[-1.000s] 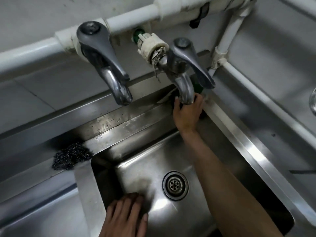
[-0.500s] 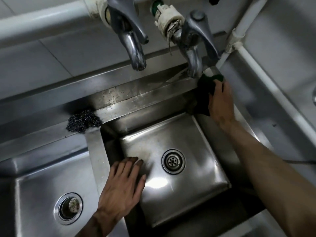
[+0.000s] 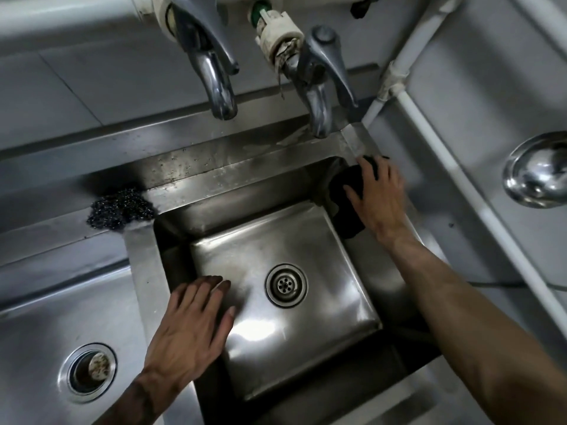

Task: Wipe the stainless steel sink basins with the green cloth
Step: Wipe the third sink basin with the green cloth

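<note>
The middle steel basin (image 3: 310, 360) has a round drain (image 3: 286, 285) in its floor. My right hand (image 3: 380, 199) presses a dark cloth (image 3: 345, 207) flat against the basin's right wall, just below the back right corner of the rim; its fingers are spread and fairly straight. My left hand (image 3: 193, 320) rests flat with straight fingers on the divider and the basin's left wall. A second basin (image 3: 40, 348) with its own drain (image 3: 88, 372) lies to the left.
Two chrome taps (image 3: 219, 87) (image 3: 319, 96) hang over the back rim. A dark steel-wool scourer (image 3: 121, 207) lies on the back ledge at the left. White pipes (image 3: 460, 179) run along the right side, and a shiny metal bowl (image 3: 538, 171) sits far right.
My right hand has slid the cloth from the back rim under the tap down onto the right wall. The view has pulled back; the left hand has stayed put.
</note>
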Tool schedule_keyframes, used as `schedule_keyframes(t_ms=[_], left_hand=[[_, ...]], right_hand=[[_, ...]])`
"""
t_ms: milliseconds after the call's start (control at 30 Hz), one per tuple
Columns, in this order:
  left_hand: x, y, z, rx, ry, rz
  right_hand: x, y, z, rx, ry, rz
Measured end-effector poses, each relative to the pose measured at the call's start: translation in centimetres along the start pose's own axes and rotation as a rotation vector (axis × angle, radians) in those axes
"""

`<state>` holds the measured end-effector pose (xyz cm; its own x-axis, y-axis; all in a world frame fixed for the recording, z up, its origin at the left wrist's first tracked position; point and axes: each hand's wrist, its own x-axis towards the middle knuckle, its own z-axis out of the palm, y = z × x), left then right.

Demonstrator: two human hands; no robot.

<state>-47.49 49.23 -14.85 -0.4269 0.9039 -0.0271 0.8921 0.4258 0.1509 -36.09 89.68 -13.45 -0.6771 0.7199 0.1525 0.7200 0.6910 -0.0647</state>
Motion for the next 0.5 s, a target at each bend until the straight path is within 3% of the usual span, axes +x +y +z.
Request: schedule_keyframes(t_ms=[100, 200, 500], left_hand=[[0.0, 0.0, -0.1, -0.012, -0.005, -0.001], [0.0, -0.1, -0.1, -0.02, -0.017, 0.0], [0.0, 0.2, -0.4, -0.06, -0.024, 0.015]], right_hand=[[-1.7, 1.7, 0.0, 0.139, 0.1, 0.001], [-3.9, 3.3, -0.8, 0.26, 0.148, 0.128], [-18.4, 8.1, -4.3, 0.129, 0.091, 0.428]])
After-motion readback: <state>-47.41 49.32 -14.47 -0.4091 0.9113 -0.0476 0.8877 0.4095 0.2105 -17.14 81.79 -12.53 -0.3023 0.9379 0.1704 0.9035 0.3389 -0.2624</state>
